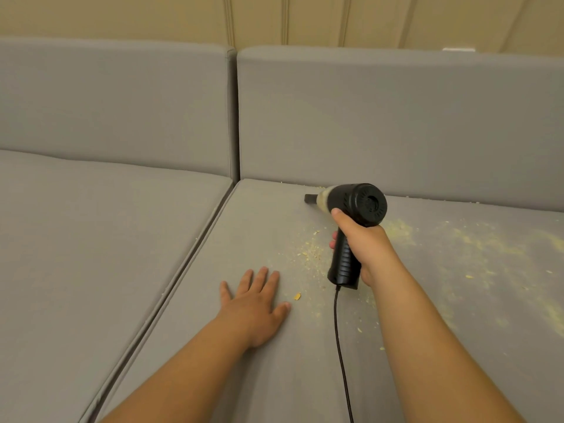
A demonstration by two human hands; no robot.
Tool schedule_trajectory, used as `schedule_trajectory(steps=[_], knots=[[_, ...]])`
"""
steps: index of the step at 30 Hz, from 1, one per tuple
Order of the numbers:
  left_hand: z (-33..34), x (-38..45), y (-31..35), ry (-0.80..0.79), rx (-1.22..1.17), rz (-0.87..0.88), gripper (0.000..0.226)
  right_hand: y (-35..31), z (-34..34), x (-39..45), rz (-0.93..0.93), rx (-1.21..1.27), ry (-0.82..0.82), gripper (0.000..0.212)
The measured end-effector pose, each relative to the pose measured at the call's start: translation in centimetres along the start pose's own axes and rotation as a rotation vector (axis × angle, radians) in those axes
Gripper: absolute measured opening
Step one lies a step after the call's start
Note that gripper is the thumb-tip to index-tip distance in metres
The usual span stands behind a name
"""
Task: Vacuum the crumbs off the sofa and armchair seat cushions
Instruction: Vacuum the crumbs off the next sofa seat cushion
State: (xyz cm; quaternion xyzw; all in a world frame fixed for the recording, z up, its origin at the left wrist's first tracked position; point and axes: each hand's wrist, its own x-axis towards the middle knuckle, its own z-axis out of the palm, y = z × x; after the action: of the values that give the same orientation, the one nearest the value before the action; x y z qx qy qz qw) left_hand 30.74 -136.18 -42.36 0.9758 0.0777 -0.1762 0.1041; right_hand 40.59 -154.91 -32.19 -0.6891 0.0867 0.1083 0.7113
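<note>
Spanning the view, grey sofa (427,123) with two seat cushions | right cushion (259,215) carries crumbs (308,254) from middle to right edge | handheld vacuum (351,209) with nozzle on cushion near back edge | right hand (363,242) grips its handle | left hand (256,303) flat, fingers spread, near cushion's left edge | cord (340,346) trails toward front edge

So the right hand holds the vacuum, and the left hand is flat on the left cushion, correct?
Not quite. The head view shows the left hand flat on the right cushion, the crumbed one. The right hand does hold the vacuum.
</note>
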Motion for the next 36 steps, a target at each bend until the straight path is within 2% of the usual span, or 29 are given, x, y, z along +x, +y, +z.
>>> schedule_trajectory(steps=[4, 14, 18, 23, 27, 30, 36], knots=[[-0.2, 0.1, 0.0, -0.008, -0.003, 0.002, 0.073, 0.0, -0.4, -0.1, -0.025, -0.084, -0.004, 0.027], [-0.1, -0.1, 0.4, 0.002, -0.004, -0.013, 0.072, -1.7, -7.9, -1.2, -0.105, -0.101, 0.265, 0.021], [-0.2, -0.1, 0.2, 0.008, -0.024, -0.006, 0.07, -1.2, -7.5, -0.2, -0.044, -0.003, 0.227, 0.025], [0.1, 0.2, -0.1, 0.016, -0.019, 0.005, 0.071, -0.7, -5.4, 1.7, -0.039, 0.007, 0.137, 0.035], [0.0, 0.2, -0.3, 0.017, -0.033, 0.01, 0.07, 0.0, -3.6, 2.9, -0.046, 0.007, 0.097, 0.026], [-0.3, 0.3, -0.5, 0.015, -0.057, 0.005, 0.07, 0.5, -3.3, 3.3, -0.027, -0.006, 0.069, 0.03], [-0.3, 0.2, -0.3, 0.007, -0.044, 0.006, 0.07, -0.2, -5.9, 2.0, -0.025, 0.015, 0.214, 0.027]])
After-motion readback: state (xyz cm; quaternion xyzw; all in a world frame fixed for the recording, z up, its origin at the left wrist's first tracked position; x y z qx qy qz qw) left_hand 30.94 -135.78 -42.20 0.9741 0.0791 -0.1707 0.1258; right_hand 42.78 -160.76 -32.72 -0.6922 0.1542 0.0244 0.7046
